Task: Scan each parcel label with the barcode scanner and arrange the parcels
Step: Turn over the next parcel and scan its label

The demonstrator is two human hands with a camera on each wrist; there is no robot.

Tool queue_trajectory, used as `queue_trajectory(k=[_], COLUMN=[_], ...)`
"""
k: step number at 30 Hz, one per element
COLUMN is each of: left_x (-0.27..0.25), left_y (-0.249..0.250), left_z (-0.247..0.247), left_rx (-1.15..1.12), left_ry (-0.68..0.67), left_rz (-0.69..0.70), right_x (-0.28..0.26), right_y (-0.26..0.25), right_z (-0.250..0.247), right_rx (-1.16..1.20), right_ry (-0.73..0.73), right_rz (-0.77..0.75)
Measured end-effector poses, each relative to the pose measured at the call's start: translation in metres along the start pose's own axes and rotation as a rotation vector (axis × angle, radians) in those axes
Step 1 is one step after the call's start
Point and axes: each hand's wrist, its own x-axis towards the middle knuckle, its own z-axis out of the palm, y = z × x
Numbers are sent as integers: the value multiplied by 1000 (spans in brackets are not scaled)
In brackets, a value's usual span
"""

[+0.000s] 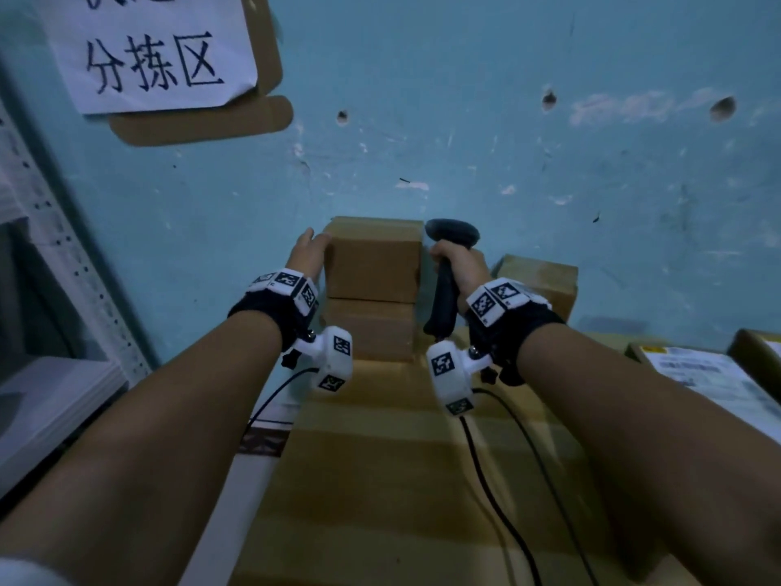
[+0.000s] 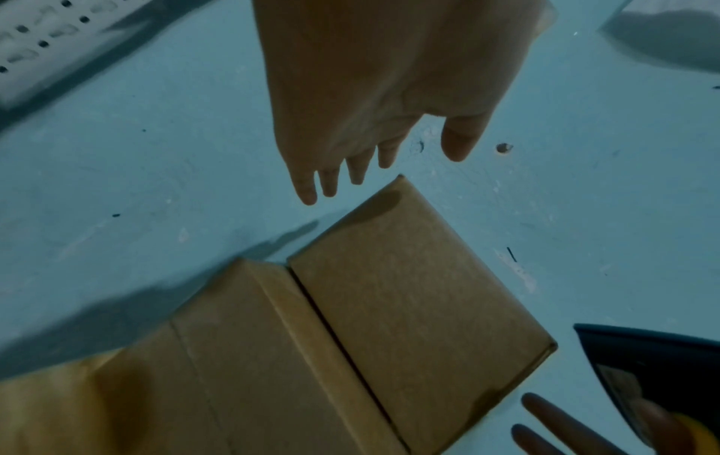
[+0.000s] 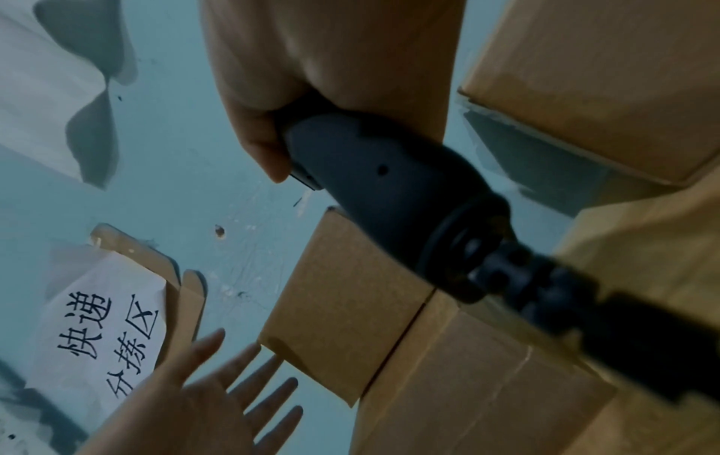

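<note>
Two brown cardboard parcels are stacked against the teal wall: the top parcel point(image 1: 374, 260) point(image 2: 413, 295) point(image 3: 342, 304) sits on the lower parcel point(image 1: 372, 329) point(image 2: 249, 363) point(image 3: 479, 378). My left hand point(image 1: 310, 247) point(image 2: 374, 107) point(image 3: 218, 397) is beside the top parcel's left edge with fingers straight and spread; whether it touches the box I cannot tell. My right hand point(image 1: 458, 264) point(image 3: 311, 92) grips the handle of a black barcode scanner point(image 1: 448, 272) point(image 3: 397, 191) point(image 2: 662, 363), held upright just right of the stack.
Another brown parcel point(image 1: 539, 285) point(image 3: 584, 86) leans by the wall on the right. A labelled parcel point(image 1: 701, 374) lies at the far right. All rest on a large cardboard surface point(image 1: 401, 480). A paper sign point(image 1: 148, 48) hangs on the wall; a metal shelf point(image 1: 50, 289) stands left.
</note>
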Motion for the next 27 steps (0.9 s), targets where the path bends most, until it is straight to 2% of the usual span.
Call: queue_trajectory(k=[5,10,15,19,24,27], left_x=[12,1,2,-34,-74,-119], left_y=[0,0,-7,2,3,10], left_z=[10,10,0,-11,-23,-26], left_rx=[-60,-114,-191,-253,-231,-184], left_ry=[-50,-93,-57,-4,-49,-84], left_rz=[-32,-54,-48,-65,-53,-39], right_x=[2,-10,-34,-65,-112,-151], right_y=[11,6,-2,-12,-24,-27], right_z=[5,10,6,-1,-17,-30], right_rx=[14,11,48,81,101,109], right_ry=[-9,-25,-8,46,23,-5], right_rz=[25,31,11,9,10,7])
